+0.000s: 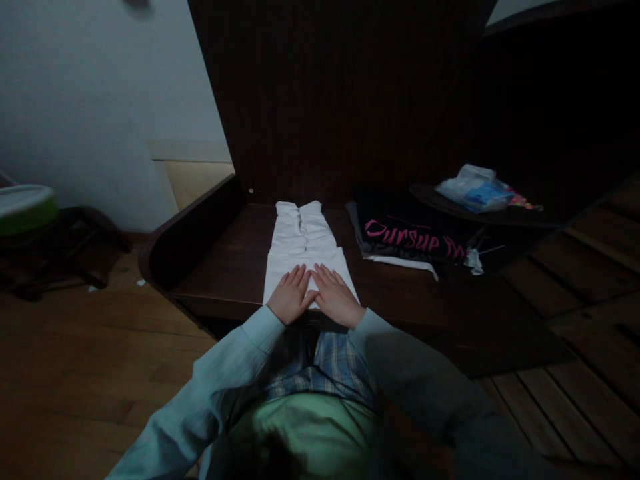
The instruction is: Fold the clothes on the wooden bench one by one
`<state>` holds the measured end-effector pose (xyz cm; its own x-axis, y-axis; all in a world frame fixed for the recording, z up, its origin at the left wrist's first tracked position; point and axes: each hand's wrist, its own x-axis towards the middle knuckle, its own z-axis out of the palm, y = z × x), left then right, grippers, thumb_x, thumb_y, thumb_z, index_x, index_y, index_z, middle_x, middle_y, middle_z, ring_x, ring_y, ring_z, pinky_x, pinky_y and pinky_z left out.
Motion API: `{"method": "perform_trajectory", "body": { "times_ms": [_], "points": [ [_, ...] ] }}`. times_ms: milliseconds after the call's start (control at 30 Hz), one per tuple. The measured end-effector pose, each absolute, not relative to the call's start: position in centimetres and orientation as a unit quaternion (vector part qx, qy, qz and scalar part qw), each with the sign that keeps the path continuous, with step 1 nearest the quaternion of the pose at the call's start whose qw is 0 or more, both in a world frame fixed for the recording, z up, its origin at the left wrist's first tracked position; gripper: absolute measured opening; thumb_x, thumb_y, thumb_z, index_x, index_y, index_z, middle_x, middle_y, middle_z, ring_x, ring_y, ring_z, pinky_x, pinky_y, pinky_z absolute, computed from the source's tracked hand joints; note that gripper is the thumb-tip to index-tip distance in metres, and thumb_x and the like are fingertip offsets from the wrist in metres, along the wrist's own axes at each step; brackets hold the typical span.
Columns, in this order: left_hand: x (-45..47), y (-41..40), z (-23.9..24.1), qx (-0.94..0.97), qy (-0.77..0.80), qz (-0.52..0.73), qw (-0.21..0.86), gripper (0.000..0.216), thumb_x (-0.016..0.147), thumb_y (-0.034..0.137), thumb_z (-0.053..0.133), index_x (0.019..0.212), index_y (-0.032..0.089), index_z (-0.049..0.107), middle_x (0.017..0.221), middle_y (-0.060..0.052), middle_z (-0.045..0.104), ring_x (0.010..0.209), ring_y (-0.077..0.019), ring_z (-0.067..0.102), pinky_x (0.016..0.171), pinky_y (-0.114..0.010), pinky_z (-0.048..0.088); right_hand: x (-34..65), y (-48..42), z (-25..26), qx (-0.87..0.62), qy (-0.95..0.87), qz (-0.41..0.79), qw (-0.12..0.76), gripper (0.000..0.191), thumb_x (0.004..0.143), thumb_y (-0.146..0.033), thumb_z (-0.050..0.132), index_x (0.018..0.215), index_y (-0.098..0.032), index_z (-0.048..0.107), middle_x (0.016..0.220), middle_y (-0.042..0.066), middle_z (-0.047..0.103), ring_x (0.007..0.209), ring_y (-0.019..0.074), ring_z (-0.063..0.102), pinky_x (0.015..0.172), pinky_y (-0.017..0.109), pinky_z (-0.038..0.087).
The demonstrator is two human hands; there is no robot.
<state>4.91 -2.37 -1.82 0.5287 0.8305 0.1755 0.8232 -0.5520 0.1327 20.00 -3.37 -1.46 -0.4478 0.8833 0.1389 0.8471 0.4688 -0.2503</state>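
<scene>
A white garment (pixel 305 240), folded into a long narrow strip, lies on a dark wooden bench (pixel 220 267) in front of me. My left hand (pixel 291 295) and my right hand (pixel 334 295) rest flat on its near end, side by side, fingers stretched out and palms down. Both hands touch the cloth and each other at the fingertips. Neither hand holds anything. My sleeves are light blue-grey.
A folded black shirt with pink lettering (pixel 410 233) lies to the right of the white garment. Behind it a plastic packet (pixel 475 188) sits on a dark tray. A green-and-white tub (pixel 25 205) stands on a low stool at the far left. Wooden floor surrounds the bench.
</scene>
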Motion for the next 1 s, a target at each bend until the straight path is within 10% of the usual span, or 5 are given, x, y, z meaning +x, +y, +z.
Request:
{"method": "perform_trajectory", "body": {
  "times_ms": [267,667,1000],
  "points": [
    [1.8,1.6,0.5,0.911,0.401,0.063,0.076,0.045,0.088,0.038,0.029,0.122,0.016,0.048,0.134,-0.009,0.043,0.124,-0.0176,0.038,0.101,-0.030,0.033,22.7,0.6,0.9,-0.456,-0.872,0.128,0.123,0.049,0.088,-0.033,0.032,0.131,-0.011,0.038,0.138,0.012,0.037,0.128,0.0186,0.031,0.107,0.036,0.025],
    [0.2,3.6,-1.8,0.835,0.535,0.120,0.045,0.056,0.084,0.048,0.035,0.131,0.019,0.037,0.140,-0.011,0.033,0.130,-0.0268,0.026,0.102,-0.048,0.025,24.6,2.6,-1.7,-0.516,-0.848,0.078,0.090,0.059,0.088,-0.049,0.028,0.135,-0.015,0.030,0.144,0.013,0.022,0.134,0.0225,0.015,0.107,0.043,0.017],
    [-3.3,-0.4,-0.6,0.887,0.378,0.206,0.170,0.077,0.077,0.060,0.042,0.136,0.014,0.028,0.140,-0.015,0.031,0.129,-0.0244,0.028,0.105,-0.040,0.024,27.9,-0.5,-0.9,-0.398,-0.881,0.124,0.225,0.067,0.084,-0.056,0.033,0.139,-0.019,0.022,0.144,0.011,0.024,0.134,0.0203,0.016,0.107,0.043,0.018]
  ]
}}
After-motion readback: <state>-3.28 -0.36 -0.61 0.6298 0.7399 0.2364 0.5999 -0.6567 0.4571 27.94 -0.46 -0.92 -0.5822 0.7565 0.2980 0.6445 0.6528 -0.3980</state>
